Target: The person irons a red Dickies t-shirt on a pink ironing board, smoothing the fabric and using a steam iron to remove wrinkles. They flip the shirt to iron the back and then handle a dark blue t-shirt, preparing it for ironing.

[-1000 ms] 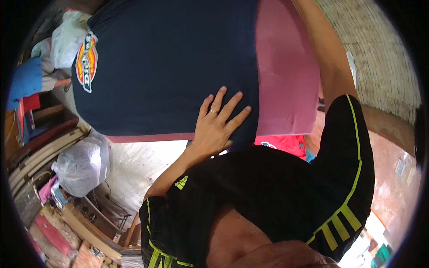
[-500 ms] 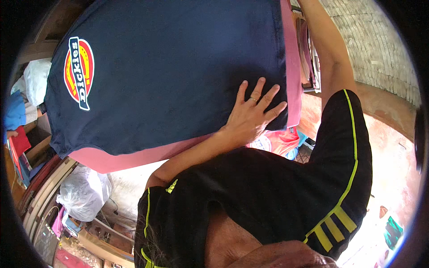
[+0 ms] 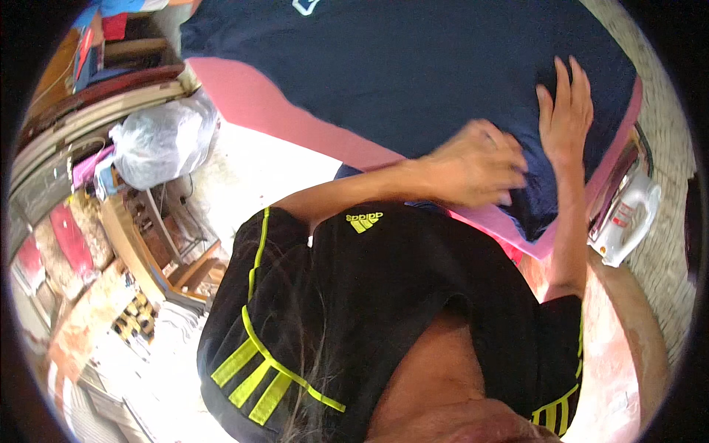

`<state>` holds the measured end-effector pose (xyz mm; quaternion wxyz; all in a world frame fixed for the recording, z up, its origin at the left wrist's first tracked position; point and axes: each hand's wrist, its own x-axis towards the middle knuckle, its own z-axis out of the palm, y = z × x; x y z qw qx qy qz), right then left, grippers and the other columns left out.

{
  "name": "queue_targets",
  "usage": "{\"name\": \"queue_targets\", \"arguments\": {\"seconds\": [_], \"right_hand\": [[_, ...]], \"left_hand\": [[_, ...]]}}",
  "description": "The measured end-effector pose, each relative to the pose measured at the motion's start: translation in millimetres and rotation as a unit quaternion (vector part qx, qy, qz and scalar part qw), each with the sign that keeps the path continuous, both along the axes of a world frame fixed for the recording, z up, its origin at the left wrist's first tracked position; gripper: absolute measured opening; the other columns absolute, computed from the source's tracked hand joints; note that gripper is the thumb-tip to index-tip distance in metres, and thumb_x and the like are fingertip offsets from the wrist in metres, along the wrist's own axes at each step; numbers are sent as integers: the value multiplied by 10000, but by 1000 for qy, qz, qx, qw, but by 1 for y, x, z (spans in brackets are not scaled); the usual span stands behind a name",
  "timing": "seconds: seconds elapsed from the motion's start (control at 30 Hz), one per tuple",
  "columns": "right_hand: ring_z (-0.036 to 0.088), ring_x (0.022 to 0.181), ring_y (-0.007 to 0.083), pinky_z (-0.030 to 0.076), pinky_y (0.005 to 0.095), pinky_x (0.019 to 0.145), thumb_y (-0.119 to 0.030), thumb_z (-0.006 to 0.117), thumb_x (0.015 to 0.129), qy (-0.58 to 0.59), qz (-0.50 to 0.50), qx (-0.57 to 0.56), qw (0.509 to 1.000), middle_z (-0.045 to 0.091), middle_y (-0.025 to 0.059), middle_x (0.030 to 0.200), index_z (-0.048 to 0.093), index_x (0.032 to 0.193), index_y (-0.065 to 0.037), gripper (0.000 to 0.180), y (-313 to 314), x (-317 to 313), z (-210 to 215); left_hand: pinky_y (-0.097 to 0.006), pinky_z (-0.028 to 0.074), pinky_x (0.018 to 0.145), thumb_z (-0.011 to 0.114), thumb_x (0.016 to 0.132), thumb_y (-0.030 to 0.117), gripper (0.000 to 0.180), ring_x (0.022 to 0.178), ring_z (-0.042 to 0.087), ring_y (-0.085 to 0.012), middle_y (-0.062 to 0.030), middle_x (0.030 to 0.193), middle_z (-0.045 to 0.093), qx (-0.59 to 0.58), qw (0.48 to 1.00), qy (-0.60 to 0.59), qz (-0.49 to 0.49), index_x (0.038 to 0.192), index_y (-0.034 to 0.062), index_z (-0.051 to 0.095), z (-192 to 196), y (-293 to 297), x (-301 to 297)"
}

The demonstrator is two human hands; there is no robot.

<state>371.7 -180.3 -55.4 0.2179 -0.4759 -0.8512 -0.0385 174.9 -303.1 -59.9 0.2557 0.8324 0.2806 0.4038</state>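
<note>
A navy-blue shirt (image 3: 413, 81) is spread over a pink-covered board (image 3: 247, 92), part of its white-edged print showing at the top edge. My right hand (image 3: 567, 111) lies flat on the cloth towards the right end, palm down, fingers stretched out. Just left of it, at the shirt's near edge, is my left hand (image 3: 476, 162). Motion smears its bent fingers, so I cannot tell whether they hold cloth. Below both hands, the near right corner of the shirt is rumpled and hangs towards the board's edge.
A white iron (image 3: 628, 218) stands at the right, beside the board's end. To the left sits a full, see-through plastic bag (image 3: 164, 140). Shelving with red and blue items (image 3: 96, 59) is at the far left. A wooden frame (image 3: 136, 240) stands below the bag.
My view has shifted, bringing the iron into sight. My right hand has come from beyond the far edge onto the shirt. My left hand, flat and spread before, is now bent and moving.
</note>
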Motion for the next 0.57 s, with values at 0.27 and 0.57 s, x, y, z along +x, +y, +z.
{"name": "queue_targets", "arguments": {"seconds": [0.27,0.57], "right_hand": [[378,1391,317,330,512,1105,-429,486,1001,-35,-111,-5,993,401,105,1510,453,1443,-142,527,-26,17,-11],[377,1389,336,330,503,1111,-406,491,1000,-63,-138,8,988,391,136,1515,445,1446,-133,525,-27,23,-13]], "left_hand": [[-464,429,816,790,794,283,385,951,571,-322,-174,938,618,-135,797,130,574,976,-11,621,11,-63,-199],[-347,475,586,785,786,189,233,611,606,-226,-99,661,616,-191,824,-72,528,757,32,615,3,-42,-214]]}}
